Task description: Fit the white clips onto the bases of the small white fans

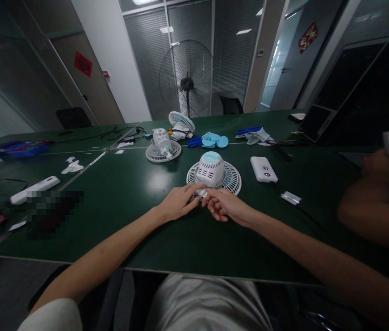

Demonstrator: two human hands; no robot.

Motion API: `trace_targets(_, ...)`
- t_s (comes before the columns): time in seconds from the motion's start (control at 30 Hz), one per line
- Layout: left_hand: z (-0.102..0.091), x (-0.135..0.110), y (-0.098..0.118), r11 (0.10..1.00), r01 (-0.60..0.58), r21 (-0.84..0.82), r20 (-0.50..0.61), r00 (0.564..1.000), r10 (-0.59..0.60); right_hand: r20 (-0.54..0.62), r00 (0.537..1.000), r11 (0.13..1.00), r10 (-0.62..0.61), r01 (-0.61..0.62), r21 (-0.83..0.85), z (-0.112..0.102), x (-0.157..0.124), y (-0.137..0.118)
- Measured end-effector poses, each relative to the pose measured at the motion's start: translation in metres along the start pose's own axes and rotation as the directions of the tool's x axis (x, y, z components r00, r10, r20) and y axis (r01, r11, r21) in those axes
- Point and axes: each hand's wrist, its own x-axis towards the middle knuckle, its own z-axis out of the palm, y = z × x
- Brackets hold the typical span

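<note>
Right in front of me a small white fan lies with its grille on the table and its motor housing, capped in light blue, facing up. A small white piece sticks out at its near side; whether it is joined to the fan I cannot tell. My left hand is closed on this piece, thumb and fingers around its left side. From the right, my right hand pinches at the same piece, its other fingers curled beneath. The fingers hide part of it.
Two more small fans rest farther back. Light blue discs and blue gloves lie behind. A white power bank sits to the right, near a co-worker's arm. A white bar lies left on the green table.
</note>
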Motion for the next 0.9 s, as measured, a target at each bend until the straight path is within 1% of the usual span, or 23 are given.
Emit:
trace_targets(0.03,0.0,0.0,0.0,1.0,-0.004,-0.005,0.004,1.0,0.004,-0.053,0.997,0.993,-0.063,0.058,-0.107,-0.001,-0.001,0.001)
trace_targets(0.07,-0.001,0.0,0.0,1.0,-0.007,-0.012,0.008,1.0,0.008,-0.106,0.981,0.955,-0.165,0.132,-0.267,-0.002,-0.003,0.002)
trace_targets(0.1,-0.001,0.0,0.0,1.0,-0.009,-0.02,0.011,1.0,0.009,-0.137,0.947,0.871,-0.289,0.201,-0.448,-0.004,-0.005,0.003)
trace_targets(0.17,-0.002,0.001,0.0,0.999,-0.005,-0.031,0.012,1.0,0.006,-0.103,0.865,0.622,-0.49,0.265,-0.737,-0.007,-0.008,0.004)
trace_targets(0.2,-0.003,0.001,0.0,0.999,-0.003,-0.033,0.008,1.0,0.004,-0.065,0.843,0.512,-0.534,0.261,-0.818,-0.008,-0.009,0.005)
trace_targets(0.23,-0.003,0.001,0.0,0.999,-0.002,-0.032,0.003,1.0,0.002,-0.035,0.836,0.433,-0.548,0.248,-0.866,-0.009,-0.009,0.005)
trace_targets(0.3,-0.003,0.001,0.0,1.0,-0.004,-0.03,-0.002,1.0,0.004,-0.01,0.839,0.363,-0.544,0.225,-0.904,-0.009,-0.01,0.004)
trace_targets(0.33,-0.003,0.001,0.0,1.0,-0.006,-0.029,-0.001,1.0,0.006,-0.014,0.843,0.373,-0.537,0.222,-0.901,-0.009,-0.009,0.003)
trace_targets(0.37,-0.002,0.001,0.0,1.0,-0.009,-0.025,0.001,1.0,0.009,-0.027,0.854,0.423,-0.52,0.23,-0.877,-0.007,-0.009,0.002)
trace_targets(0.4,-0.002,0.0,-0.001,1.0,-0.011,-0.018,0.004,1.0,0.011,-0.047,0.877,0.518,-0.478,0.238,-0.821,-0.006,-0.008,0.001)
trace_targets(0.43,-0.001,0.0,-0.001,1.0,-0.012,-0.008,0.007,1.0,0.012,-0.068,0.913,0.649,-0.402,0.232,-0.724,-0.005,-0.006,0.0)
trace_targets(0.5,0.001,0.0,-0.003,1.0,-0.01,0.013,0.011,1.0,0.009,-0.048,0.983,0.902,-0.178,0.144,-0.406,-0.003,-0.003,-0.002)
trace_targets(0.53,0.001,-0.001,-0.003,1.0,-0.007,0.021,0.011,1.0,0.007,-0.005,0.997,0.97,-0.073,0.07,-0.233,-0.002,-0.002,-0.003)
trace_targets(0.57,0.002,-0.001,-0.003,1.0,-0.005,0.023,0.011,1.0,0.005,0.041,0.999,0.996,0.002,0.002,-0.094,-0.002,-0.001,-0.003)
trace_targets(0.6,0.002,-0.001,-0.003,1.0,-0.004,0.02,0.011,1.0,0.004,0.074,0.996,0.999,0.045,-0.044,-0.008,-0.003,-0.001,-0.004)
trace_targets(0.63,0.001,0.0,-0.003,1.0,-0.004,0.014,0.01,1.0,0.004,0.081,0.995,0.998,0.058,-0.059,0.013,-0.003,-0.001,-0.004)
trace_targets(0.67,0.001,0.0,-0.003,1.0,-0.006,0.004,0.01,1.0,0.006,0.056,0.998,0.999,0.039,-0.038,-0.031,-0.003,-0.002,-0.004)
trace_targets(0.7,0.001,0.0,-0.002,1.0,-0.009,-0.006,0.011,1.0,0.009,0.003,1.0,0.99,-0.016,0.016,-0.142,-0.003,-0.003,-0.004)
trace_targets(0.73,0.0,0.0,-0.002,1.0,-0.012,-0.017,0.011,1.0,0.012,-0.057,0.992,0.948,-0.113,0.09,-0.306,-0.003,-0.005,-0.004)
trace_targets(0.77,0.0,0.0,-0.002,1.0,-0.015,-0.027,0.011,1.0,0.015,-0.096,0.966,0.854,-0.238,0.161,-0.494,-0.003,-0.007,-0.004)
trace_targets(0.83,-0.001,0.0,-0.002,0.999,-0.017,-0.042,0.007,1.0,0.017,-0.069,0.886,0.558,-0.458,0.226,-0.799,-0.004,-0.011,-0.004)
trace_targets(0.87,-0.001,0.0,-0.002,0.999,-0.015,-0.048,0.004,1.0,0.015,-0.024,0.86,0.418,-0.51,0.224,-0.88,-0.004,-0.012,-0.003)
trace_targets(0.9,-0.001,0.0,-0.002,0.999,-0.011,-0.052,0.001,1.0,0.012,0.012,0.849,0.318,-0.528,0.212,-0.924,-0.004,-0.013,-0.003)
